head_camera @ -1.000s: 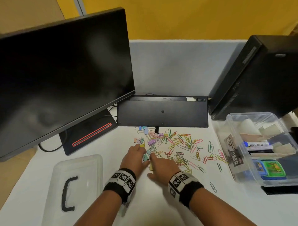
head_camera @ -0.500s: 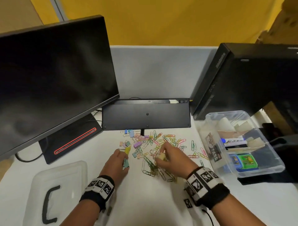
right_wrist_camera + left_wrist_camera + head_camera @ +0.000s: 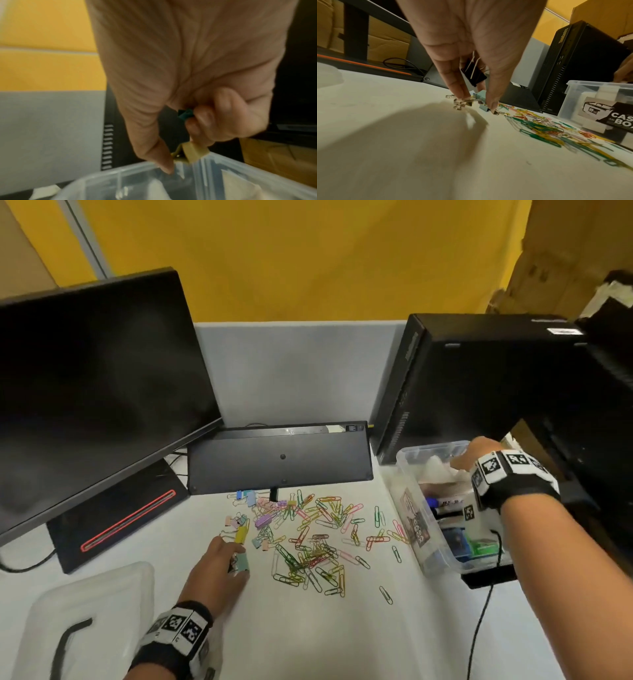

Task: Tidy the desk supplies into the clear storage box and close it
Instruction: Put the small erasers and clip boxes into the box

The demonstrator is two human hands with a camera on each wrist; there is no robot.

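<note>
Coloured paper clips (image 3: 315, 546) and pastel binder clips (image 3: 260, 515) lie scattered on the white desk. My left hand (image 3: 226, 559) is at the pile's left edge; its fingertips (image 3: 493, 106) press on small clips there, and a black binder clip (image 3: 473, 73) is tucked under the fingers. The clear storage box (image 3: 407, 460) stands open at the right, with markers and pads inside. My right hand (image 3: 469, 455) hovers over its far corner, fingers curled round a teal binder clip (image 3: 186, 114) and a cream one (image 3: 194, 152). The clear lid (image 3: 99, 594) lies at the lower left.
A black monitor (image 3: 85, 405) stands at the left and an upturned black keyboard (image 3: 281, 457) behind the clips. A black computer tower (image 3: 479, 378) rises right behind the box. A black cable (image 3: 479, 628) runs down the desk at the right.
My right hand has left the clip pile and swung right to the box, carrying binder clips. My left hand stays at the pile's left edge.
</note>
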